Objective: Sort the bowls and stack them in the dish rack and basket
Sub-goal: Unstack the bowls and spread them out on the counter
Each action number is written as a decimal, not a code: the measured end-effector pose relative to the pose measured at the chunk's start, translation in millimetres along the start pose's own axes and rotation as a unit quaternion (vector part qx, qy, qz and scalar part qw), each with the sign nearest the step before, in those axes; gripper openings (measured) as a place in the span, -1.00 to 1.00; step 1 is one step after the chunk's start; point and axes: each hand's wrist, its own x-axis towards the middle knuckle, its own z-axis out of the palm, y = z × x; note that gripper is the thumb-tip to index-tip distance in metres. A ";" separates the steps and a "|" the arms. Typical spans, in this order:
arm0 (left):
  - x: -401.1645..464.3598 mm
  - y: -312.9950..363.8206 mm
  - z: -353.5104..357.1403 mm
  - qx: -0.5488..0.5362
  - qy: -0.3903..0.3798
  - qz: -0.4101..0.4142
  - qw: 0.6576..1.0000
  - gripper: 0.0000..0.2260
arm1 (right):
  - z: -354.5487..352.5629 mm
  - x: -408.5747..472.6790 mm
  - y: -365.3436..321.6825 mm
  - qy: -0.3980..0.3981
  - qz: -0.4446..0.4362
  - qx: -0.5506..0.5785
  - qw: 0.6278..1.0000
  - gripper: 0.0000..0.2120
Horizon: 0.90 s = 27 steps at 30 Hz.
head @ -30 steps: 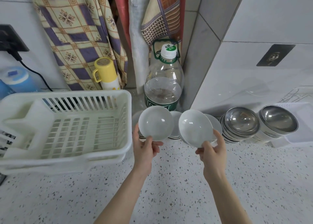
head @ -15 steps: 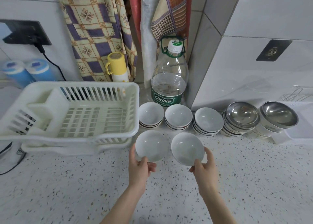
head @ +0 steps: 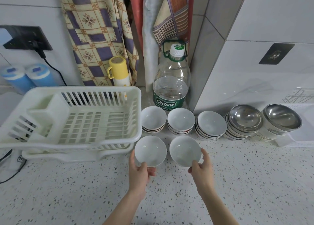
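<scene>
My left hand (head: 138,174) grips the near rim of a white bowl (head: 150,150), thumb inside. My right hand (head: 202,170) grips a second white bowl (head: 184,150) the same way. Both bowls are upright, side by side, just in front of three stacks of white bowls (head: 153,118) (head: 181,120) (head: 211,124) at the wall. Two stacks of steel bowls (head: 244,120) (head: 282,118) stand further right. The white dish rack (head: 81,92) with nothing in it stands to the left, its corner next to the left bowl.
A large water bottle (head: 171,82) and a yellow flask (head: 118,71) stand behind the bowls. Cloths hang on the wall. Blue containers (head: 25,78) and a power cable (head: 51,66) are at the far left. A white tray (head: 304,136) lies at the right edge.
Both hands have brought the two bowls down and toward me from in front of the bottle to just above the counter. The stacks behind them are now uncovered.
</scene>
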 end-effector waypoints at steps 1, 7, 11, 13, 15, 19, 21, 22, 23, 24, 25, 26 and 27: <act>0.8 -0.6 -0.5 0.000 0.000 0.000 1.000 -0.42 | 0.4 0.9 0.6 0.001 0.001 0.000 1.000 -0.44; 2.5 0.4 1.2 -0.006 -0.014 0.003 1.000 -0.45 | 1.9 5.4 4.0 -0.008 0.000 -0.001 1.000 -0.44; 3.4 3.2 4.5 -0.002 -0.023 0.009 1.000 -0.48 | 2.3 5.7 6.6 -0.010 0.001 0.005 1.000 -0.44; 3.7 4.5 5.8 0.004 -0.024 0.012 1.000 -0.49 | 1.4 6.0 8.1 -0.012 0.002 0.010 1.000 -0.44; 4.3 6.3 6.7 0.013 -0.025 0.012 1.000 -0.51 | 0.4 7.3 9.0 -0.017 0.004 0.016 1.000 -0.44; 5.1 8.3 7.1 0.020 -0.024 0.009 0.999 -0.54 | 0.3 8.9 9.3 -0.022 0.002 0.021 1.000 -0.43; 5.1 8.4 8.0 0.021 -0.021 0.005 1.000 -0.54 | 0.7 9.6 9.3 -0.023 0.002 0.028 0.999 -0.41; 5.2 8.3 8.5 0.021 -0.020 0.002 1.000 -0.54 | 0.7 9.9 9.3 -0.024 0.002 0.032 0.999 -0.40; 5.3 8.0 8.5 0.021 -0.020 -0.001 1.000 -0.54 | 0.7 9.9 9.4 -0.025 0.002 0.036 0.999 -0.40; 5.6 7.8 8.7 0.021 -0.019 -0.002 1.000 -0.54 | 0.8 10.1 9.3 -0.027 0.004 0.039 0.999 -0.39; 5.8 7.5 8.5 0.021 -0.019 -0.002 1.000 -0.54 | 0.7 10.2 9.2 -0.028 0.005 0.041 0.999 -0.39; 6.0 7.5 8.5 0.022 -0.019 -0.002 1.000 -0.53 | 0.3 10.1 9.0 -0.028 0.007 0.044 0.999 -0.38; 6.2 7.5 8.7 0.024 -0.019 -0.001 1.000 -0.53 | 0.0 10.2 8.8 -0.030 0.010 0.049 0.998 -0.38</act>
